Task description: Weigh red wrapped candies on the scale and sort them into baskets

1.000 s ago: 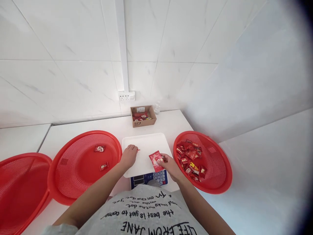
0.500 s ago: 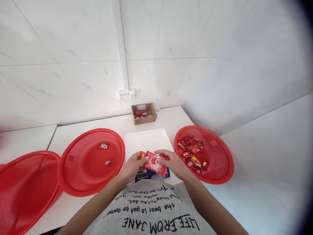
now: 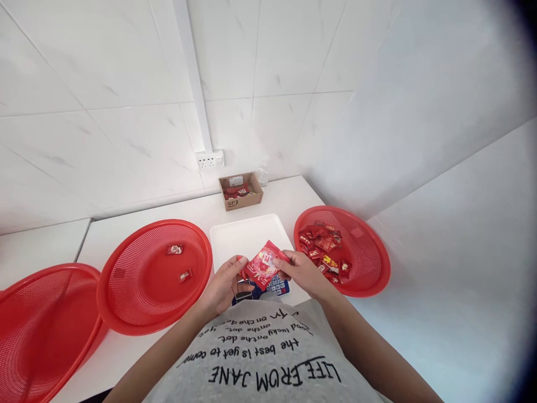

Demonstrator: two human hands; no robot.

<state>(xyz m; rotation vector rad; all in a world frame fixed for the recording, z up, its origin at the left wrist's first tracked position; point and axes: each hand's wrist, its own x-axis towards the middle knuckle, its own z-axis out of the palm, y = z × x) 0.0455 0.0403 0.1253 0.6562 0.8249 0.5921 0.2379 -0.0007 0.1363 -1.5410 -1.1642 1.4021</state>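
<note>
Both my hands hold a small red pouch (image 3: 263, 265) over the front edge of a white tray (image 3: 245, 238) that sits on a scale with a blue keypad (image 3: 277, 287). My left hand (image 3: 225, 281) pinches the pouch's left end together with a small red piece. My right hand (image 3: 302, 272) grips the pouch's right side with closed fingers. A red mesh basket (image 3: 364, 268) at the right holds several red wrapped candies (image 3: 321, 249). Another red mesh basket (image 3: 138, 296) at the left holds two wrapped candies (image 3: 175, 249).
A small cardboard box (image 3: 241, 192) with red packets stands at the back by the tiled wall, under a wall socket (image 3: 209, 160). A third red basket (image 3: 37, 330) lies at the far left. The white wall closes in at the right.
My left hand left the tray and joined my right hand on the red pouch, which now sits tilted between both hands. The view shifted slightly.
</note>
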